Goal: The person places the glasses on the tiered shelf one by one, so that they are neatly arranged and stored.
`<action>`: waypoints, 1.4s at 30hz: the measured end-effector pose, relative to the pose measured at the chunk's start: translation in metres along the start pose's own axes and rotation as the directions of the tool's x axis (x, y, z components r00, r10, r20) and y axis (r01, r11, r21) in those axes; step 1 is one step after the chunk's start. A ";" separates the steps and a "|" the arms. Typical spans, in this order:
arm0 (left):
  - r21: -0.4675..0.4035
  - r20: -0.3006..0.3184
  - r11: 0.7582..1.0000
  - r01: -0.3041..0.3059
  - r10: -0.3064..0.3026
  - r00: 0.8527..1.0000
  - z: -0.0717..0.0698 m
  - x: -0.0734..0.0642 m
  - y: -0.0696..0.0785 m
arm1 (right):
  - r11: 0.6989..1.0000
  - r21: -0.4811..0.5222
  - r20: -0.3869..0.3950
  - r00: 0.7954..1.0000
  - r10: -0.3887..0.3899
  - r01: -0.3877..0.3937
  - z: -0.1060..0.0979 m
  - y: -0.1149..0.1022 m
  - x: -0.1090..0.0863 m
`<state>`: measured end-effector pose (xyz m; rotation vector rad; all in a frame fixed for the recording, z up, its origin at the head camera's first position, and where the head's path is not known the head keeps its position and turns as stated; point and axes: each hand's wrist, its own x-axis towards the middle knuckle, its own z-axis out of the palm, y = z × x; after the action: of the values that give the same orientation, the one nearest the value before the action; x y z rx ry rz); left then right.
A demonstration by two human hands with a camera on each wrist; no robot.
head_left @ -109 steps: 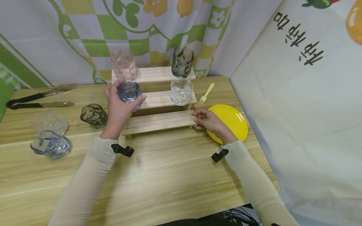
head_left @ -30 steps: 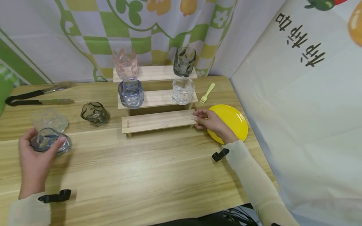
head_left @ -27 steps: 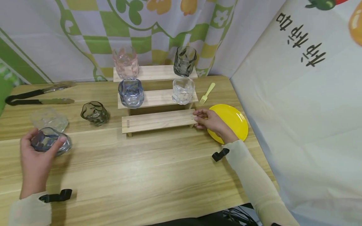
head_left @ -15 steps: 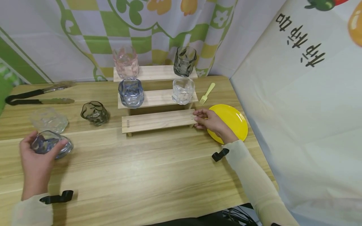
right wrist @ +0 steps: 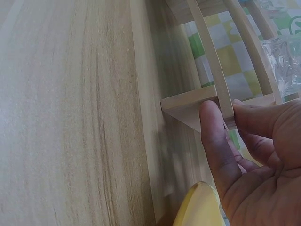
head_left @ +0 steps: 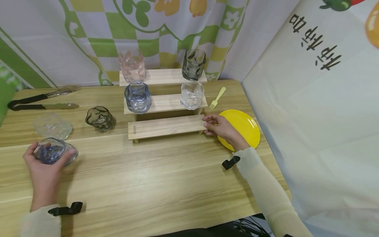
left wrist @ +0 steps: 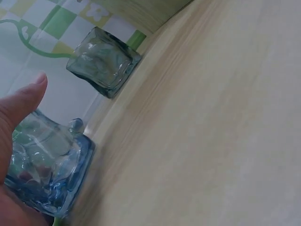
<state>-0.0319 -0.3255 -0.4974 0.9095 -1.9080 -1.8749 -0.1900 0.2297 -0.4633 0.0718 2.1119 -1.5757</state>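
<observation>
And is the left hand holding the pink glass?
No, the left hand is gripping a blue glass, while the pink glass stands on the top shelf.

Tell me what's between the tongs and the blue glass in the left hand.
The head view shows a clear glass between the tongs and held blue glass.

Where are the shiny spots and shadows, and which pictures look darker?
Head view: white glare on the yellow plate, pale shine on the wooden table, a shadow beside the left sleeve; left wrist view: dimmer, the table's grain looking soft; right wrist view: also dimmer, with soft shadow near the wooden shelf leg.
</observation>
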 end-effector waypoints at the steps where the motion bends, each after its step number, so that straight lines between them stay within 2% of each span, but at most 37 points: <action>1: -0.016 -0.009 1.000 -0.006 0.006 1.000 0.001 -0.001 -0.001 | 1.000 0.001 -0.001 1.000 0.000 0.000 0.000 0.000 0.000; 7: -0.144 -0.073 0.988 -0.047 0.037 0.997 0.007 -0.002 -0.001 | 1.000 0.013 -0.004 1.000 0.002 -0.002 0.000 0.001 0.000; 12: -0.198 -0.076 0.978 -0.071 0.057 0.995 0.014 -0.011 0.001 | 1.000 0.009 -0.002 1.000 -0.003 0.003 0.001 0.000 -0.001; 17: -0.265 0.003 0.957 -0.115 0.120 0.993 0.030 -0.034 0.012 | 1.000 0.013 -0.007 1.000 0.004 -0.004 0.000 0.000 -0.001; 20: -0.298 0.095 0.942 -0.153 0.189 0.977 0.045 -0.054 0.022 | 1.000 0.013 -0.013 1.000 0.011 -0.011 0.000 0.000 -0.002; 24: -0.319 0.212 0.930 -0.182 0.257 0.943 0.070 -0.082 0.036 | 1.000 0.009 -0.013 1.000 0.012 -0.012 0.001 -0.001 -0.002; 28: -0.242 0.337 0.949 -0.201 0.277 0.900 0.099 -0.106 0.051 | 1.000 0.007 -0.011 1.000 0.015 -0.015 0.001 -0.002 -0.001; 30: -0.187 0.411 0.959 -0.215 0.275 0.869 0.117 -0.115 0.055 | 1.000 0.010 -0.013 1.000 0.018 -0.018 0.001 -0.002 -0.001; 32: -0.161 0.474 0.958 -0.236 0.285 0.833 0.138 -0.124 0.056 | 1.000 0.011 -0.015 1.000 0.021 -0.021 0.001 -0.001 -0.001; 37: -0.175 0.597 0.950 -0.259 0.311 0.740 0.197 -0.141 0.053 | 1.000 0.018 -0.017 1.000 0.021 -0.021 0.002 -0.001 0.000; 40: -0.168 0.640 0.953 -0.252 0.300 0.708 0.233 -0.148 0.051 | 1.000 0.022 -0.018 1.000 0.021 -0.020 0.002 -0.001 0.000; 42: -0.147 0.656 0.955 -0.259 0.290 0.697 0.255 -0.151 0.049 | 1.000 0.020 -0.022 1.000 0.021 -0.021 0.003 -0.001 0.000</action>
<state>-0.0898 -0.0361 -0.4416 -0.1427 -2.1972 -2.2132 -0.1889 0.2267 -0.4632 0.1183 2.1060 -1.5902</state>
